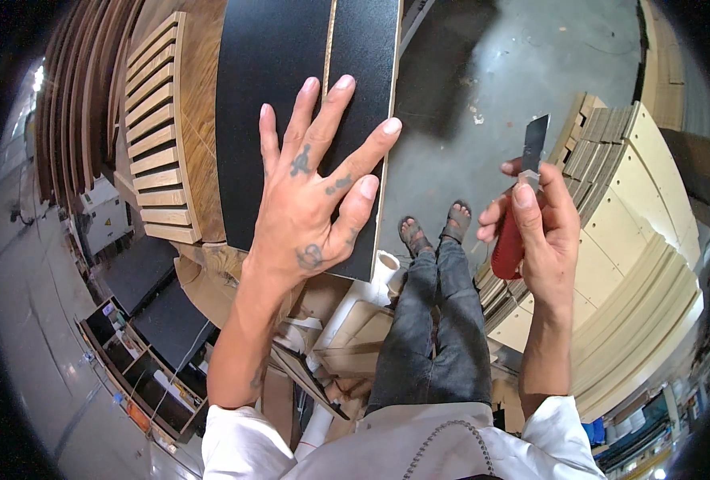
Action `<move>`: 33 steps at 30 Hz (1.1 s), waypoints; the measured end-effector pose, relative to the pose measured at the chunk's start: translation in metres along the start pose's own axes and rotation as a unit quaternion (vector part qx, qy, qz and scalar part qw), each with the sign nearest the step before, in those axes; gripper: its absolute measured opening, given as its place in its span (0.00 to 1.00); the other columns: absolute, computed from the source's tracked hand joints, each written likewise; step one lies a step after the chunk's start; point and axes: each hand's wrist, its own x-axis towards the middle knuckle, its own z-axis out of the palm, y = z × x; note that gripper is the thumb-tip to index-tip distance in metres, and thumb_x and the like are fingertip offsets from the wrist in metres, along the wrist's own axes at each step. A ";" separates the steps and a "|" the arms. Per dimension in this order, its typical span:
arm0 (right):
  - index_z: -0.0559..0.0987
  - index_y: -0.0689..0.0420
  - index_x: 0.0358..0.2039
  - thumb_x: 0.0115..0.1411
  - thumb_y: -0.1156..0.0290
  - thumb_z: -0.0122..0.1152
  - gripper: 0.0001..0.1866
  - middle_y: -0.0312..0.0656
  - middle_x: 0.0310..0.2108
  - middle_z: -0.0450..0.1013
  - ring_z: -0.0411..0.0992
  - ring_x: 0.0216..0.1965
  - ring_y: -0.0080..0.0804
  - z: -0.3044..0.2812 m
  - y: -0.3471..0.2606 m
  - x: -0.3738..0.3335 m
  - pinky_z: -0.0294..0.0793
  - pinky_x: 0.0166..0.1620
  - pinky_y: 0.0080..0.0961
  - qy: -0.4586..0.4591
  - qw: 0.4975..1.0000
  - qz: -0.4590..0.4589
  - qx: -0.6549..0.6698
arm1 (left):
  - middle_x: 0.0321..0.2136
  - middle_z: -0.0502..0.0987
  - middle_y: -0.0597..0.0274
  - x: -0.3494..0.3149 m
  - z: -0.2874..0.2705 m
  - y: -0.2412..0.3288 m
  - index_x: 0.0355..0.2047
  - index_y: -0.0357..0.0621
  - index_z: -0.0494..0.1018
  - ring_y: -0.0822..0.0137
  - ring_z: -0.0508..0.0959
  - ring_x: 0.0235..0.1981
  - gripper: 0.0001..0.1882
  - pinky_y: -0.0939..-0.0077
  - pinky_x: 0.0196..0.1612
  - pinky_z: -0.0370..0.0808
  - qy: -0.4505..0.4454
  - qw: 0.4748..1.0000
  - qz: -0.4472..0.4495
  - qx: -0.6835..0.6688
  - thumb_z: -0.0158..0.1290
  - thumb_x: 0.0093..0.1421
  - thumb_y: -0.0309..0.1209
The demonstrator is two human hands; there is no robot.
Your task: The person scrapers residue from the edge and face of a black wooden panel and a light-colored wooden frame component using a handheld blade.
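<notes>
My left hand [311, 192] lies spread on a black board [259, 48], its fingers apart and holding nothing. A narrow light brown line runs along the board's black face, and its right edge shows raw wood. To the right, over the floor, my right hand [543, 216] is wrapped round the red handle of a utility knife [508, 244]. The knife's dark blade points up and away from me, apart from the board.
Left of the board stands a slatted wooden panel [159, 144] on a brown wood surface. Stacked pale panels [603, 264] rise at my right. White rolls [355, 308] and cardboard lie below the board. A compartmented box [143, 372] sits at the lower left.
</notes>
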 end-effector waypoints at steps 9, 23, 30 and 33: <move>0.68 0.61 0.63 0.75 0.69 0.51 0.19 0.43 0.38 0.78 0.77 0.35 0.22 0.020 0.015 0.000 0.78 0.41 0.20 -0.074 0.996 -0.051 0.011 | 0.74 0.56 0.49 -0.003 -0.015 -0.011 0.68 0.53 0.70 0.46 0.52 0.76 0.42 0.41 0.75 0.38 -0.041 0.996 -0.005 -0.082 0.66 0.54 0.49; 0.74 0.62 0.56 0.74 0.70 0.53 0.14 0.40 0.40 0.81 0.76 0.34 0.19 0.031 0.012 0.009 0.76 0.36 0.17 -0.082 0.995 -0.048 -0.013 | 0.77 0.44 0.50 0.000 -0.012 -0.012 0.75 0.55 0.55 0.45 0.42 0.78 0.67 0.38 0.74 0.34 -0.084 0.996 -0.019 -0.001 0.67 0.40 0.70; 0.72 0.58 0.61 0.74 0.72 0.52 0.17 0.42 0.39 0.81 0.76 0.31 0.22 0.035 0.023 0.012 0.77 0.36 0.21 -0.077 0.991 -0.099 -0.054 | 0.77 0.47 0.50 0.007 -0.019 -0.005 0.75 0.52 0.56 0.47 0.44 0.78 0.57 0.43 0.75 0.36 -0.080 0.996 -0.023 -0.037 0.63 0.52 0.65; 0.76 0.51 0.60 0.62 0.83 0.57 0.26 0.42 0.37 0.81 0.79 0.31 0.33 0.039 0.012 0.026 0.79 0.36 0.30 -0.100 0.935 -0.238 -0.243 | 0.69 0.64 0.45 0.012 -0.018 -0.030 0.68 0.49 0.68 0.48 0.62 0.72 0.41 0.43 0.74 0.47 0.080 0.985 -0.075 -0.136 0.64 0.59 0.53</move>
